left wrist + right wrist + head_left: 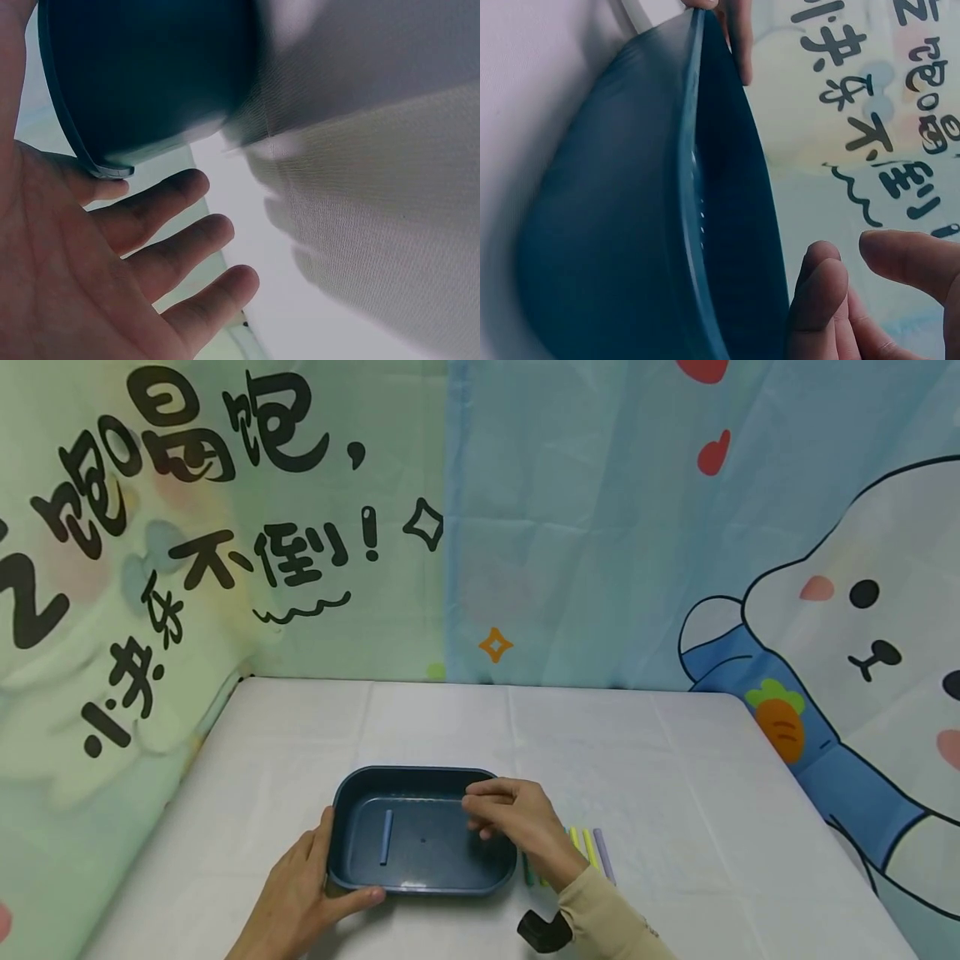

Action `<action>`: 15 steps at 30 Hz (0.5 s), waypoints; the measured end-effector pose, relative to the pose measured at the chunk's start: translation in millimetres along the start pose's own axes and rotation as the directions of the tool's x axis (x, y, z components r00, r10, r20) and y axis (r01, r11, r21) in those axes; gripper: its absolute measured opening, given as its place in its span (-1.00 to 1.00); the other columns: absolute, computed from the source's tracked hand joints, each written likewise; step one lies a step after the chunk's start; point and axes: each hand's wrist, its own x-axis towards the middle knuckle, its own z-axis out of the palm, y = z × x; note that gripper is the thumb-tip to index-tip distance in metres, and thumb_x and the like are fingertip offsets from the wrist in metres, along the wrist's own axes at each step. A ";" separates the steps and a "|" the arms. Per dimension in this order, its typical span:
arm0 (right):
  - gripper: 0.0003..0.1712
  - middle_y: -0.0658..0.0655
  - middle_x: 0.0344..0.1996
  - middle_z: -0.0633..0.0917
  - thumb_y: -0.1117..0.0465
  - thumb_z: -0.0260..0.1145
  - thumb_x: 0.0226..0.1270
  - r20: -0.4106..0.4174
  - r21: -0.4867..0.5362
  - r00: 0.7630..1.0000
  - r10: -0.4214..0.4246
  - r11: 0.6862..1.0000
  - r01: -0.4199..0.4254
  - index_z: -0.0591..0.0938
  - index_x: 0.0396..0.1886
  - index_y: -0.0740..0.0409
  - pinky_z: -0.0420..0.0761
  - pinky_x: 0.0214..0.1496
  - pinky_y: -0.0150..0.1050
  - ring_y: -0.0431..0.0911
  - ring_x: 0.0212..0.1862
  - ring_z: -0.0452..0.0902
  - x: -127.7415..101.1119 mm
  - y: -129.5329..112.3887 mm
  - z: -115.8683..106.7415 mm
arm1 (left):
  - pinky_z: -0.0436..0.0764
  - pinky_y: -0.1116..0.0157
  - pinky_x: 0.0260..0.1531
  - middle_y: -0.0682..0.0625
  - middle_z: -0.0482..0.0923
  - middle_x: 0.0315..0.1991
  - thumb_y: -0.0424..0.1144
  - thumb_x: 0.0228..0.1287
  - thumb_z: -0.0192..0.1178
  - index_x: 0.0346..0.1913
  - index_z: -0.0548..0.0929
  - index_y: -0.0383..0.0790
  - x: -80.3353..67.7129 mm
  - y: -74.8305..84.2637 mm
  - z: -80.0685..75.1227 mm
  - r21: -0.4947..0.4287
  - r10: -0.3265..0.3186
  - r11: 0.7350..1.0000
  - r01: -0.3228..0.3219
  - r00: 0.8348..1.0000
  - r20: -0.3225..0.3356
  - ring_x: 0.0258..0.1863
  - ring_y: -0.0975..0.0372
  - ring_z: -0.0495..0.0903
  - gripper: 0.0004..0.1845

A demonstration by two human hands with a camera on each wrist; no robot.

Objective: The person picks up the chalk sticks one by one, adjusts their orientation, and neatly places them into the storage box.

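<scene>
A dark blue oval tray (420,772) sits on the white cloth with one blue stick (386,837) lying inside it near its left end. My left hand (330,872) braces the tray's near left corner, thumb along the front rim and fingers stretched out. In the left wrist view the left hand (150,232) has its fingers spread under the tray (150,75). My right hand (480,818) hovers over the tray's right half with fingers loosely curled. The right wrist view shows the right hand (844,251) empty, with a gap between thumb and fingers beside the tray (630,225).
Several coloured sticks (592,852), yellow, green and lavender, lie side by side on the cloth just right of the tray, partly hidden by my right wrist. A printed cartoon curtain (600,527) closes off the back and both sides of the table (675,760).
</scene>
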 end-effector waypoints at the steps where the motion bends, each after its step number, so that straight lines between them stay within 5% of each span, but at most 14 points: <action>1: -0.51 0.25 -0.12 0.76 0.08 0.46 0.33 -0.008 0.005 1.000 0.002 1.000 -0.002 0.66 0.13 0.31 0.70 -0.13 -0.07 0.00 -0.21 0.71 -0.8 0.0 -2.5 | 0.54 -0.04 0.14 -0.31 0.47 0.24 0.52 -0.06 0.35 0.58 0.05 -0.39 -0.2 -0.3 0.1 -0.001 0.002 1.000 -0.002 1.000 -0.001 0.14 -0.05 0.53 0.38; 15: -0.55 0.27 -0.13 0.76 0.17 0.48 0.29 -0.141 0.015 0.990 0.008 1.000 -0.006 0.68 0.10 0.31 0.72 -0.14 -0.06 0.03 -0.22 0.72 -4.1 6.7 -39.7 | 0.56 -0.02 0.09 -0.30 0.49 0.20 0.49 -0.07 0.38 0.57 0.08 -0.41 -1.1 -0.8 1.5 0.006 0.028 1.000 -0.027 0.999 -0.036 0.08 -0.02 0.55 0.36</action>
